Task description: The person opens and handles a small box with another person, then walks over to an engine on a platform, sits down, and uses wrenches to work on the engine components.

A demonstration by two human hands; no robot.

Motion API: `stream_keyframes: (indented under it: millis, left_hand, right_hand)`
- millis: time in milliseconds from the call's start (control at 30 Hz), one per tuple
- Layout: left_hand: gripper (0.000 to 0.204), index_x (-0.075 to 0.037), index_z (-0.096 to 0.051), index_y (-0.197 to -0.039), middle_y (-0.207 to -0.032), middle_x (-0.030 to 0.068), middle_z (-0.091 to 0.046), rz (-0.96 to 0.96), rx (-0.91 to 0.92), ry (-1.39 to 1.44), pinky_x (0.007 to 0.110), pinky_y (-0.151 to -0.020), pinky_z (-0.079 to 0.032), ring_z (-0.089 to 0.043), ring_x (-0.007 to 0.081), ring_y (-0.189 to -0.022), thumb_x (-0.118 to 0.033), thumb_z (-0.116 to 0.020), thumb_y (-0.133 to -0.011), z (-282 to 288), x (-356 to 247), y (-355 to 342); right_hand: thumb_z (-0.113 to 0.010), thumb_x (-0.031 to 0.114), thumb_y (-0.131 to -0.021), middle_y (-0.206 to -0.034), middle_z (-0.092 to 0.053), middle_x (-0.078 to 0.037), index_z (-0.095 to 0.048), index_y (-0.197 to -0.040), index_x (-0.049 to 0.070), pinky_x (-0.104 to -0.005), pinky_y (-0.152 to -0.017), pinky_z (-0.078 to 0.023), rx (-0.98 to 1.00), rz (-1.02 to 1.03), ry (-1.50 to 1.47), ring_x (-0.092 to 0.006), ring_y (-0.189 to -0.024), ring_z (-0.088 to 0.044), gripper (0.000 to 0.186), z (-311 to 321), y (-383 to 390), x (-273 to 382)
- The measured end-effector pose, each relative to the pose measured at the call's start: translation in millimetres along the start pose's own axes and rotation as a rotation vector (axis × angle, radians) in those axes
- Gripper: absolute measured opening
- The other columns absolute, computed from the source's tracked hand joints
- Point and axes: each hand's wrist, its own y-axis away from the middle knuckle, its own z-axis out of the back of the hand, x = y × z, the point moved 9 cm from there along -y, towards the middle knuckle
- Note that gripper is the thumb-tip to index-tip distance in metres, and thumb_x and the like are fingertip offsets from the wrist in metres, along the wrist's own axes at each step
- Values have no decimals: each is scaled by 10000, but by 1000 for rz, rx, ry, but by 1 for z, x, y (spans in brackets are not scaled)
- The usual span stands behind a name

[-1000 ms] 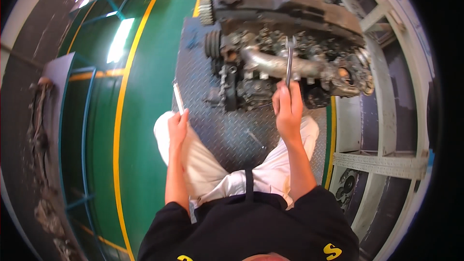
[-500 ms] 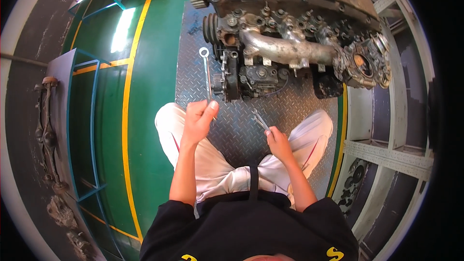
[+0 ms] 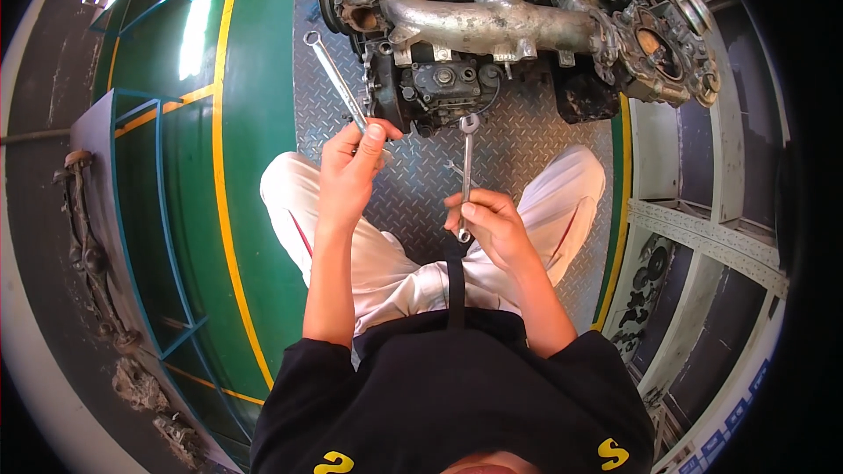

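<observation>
A grimy engine block (image 3: 518, 35) stands on a steel tread plate (image 3: 518, 158) in front of my knees. My left hand (image 3: 349, 167) grips a long combination wrench (image 3: 338, 83) that points up and left, its ring end near the engine's left side. My right hand (image 3: 492, 226) holds a shorter wrench (image 3: 466, 167) upright, its open jaw just below the engine's lower housing. I sit or kneel in white trousers with both hands raised between my legs.
Green floor with yellow lines (image 3: 230, 211) lies to my left. A blue metal frame (image 3: 132, 202) and rusty parts (image 3: 88, 246) sit further left. A grey rack with small parts (image 3: 667, 272) borders the right side.
My head has come closer to the engine. My right hand picked up the shorter wrench and raised it upright. My left hand lifted the long wrench higher.
</observation>
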Motion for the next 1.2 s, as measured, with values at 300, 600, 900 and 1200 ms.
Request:
stream_keyframes:
  millis: [300,600,900,1200]
  left_hand:
    - [240,-25,-578,-1016,-732,-67,-486,-95,35,-25,192,-566,-334,-416,18,-653,-170,-697,-867,-14,-10,24]
    - [340,-29,-568,-1132,-665,-67,-431,-132,114,-123,206,-534,-308,-376,30,-601,-159,-706,-850,-24,-33,36]
    - [487,-40,-535,-1269,-639,-79,-383,-113,169,-142,201,-525,-270,-347,24,-591,-160,-718,-834,-30,-36,39]
    - [481,-28,-532,-1271,-634,-60,-437,-148,179,-154,207,-516,-292,-360,31,-583,-136,-706,-835,-36,-39,40]
  right_hand:
    - [-629,140,-901,-887,-699,-81,-602,-1188,-16,-201,-644,-453,-3,130,355,-57,-728,-564,327,-41,-15,59]
    - [-644,125,-895,-874,-669,-57,-572,-1227,-20,-218,-698,-464,42,179,385,-79,-796,-601,369,-55,-18,73]
    - [-638,94,-887,-964,-618,-25,-439,-1363,-12,-238,-780,-458,156,247,394,-74,-833,-548,526,-70,-12,78]
    - [-576,58,-898,-1000,-609,-32,-436,-1365,-12,-251,-798,-445,158,231,422,-83,-858,-532,493,-69,-9,76]
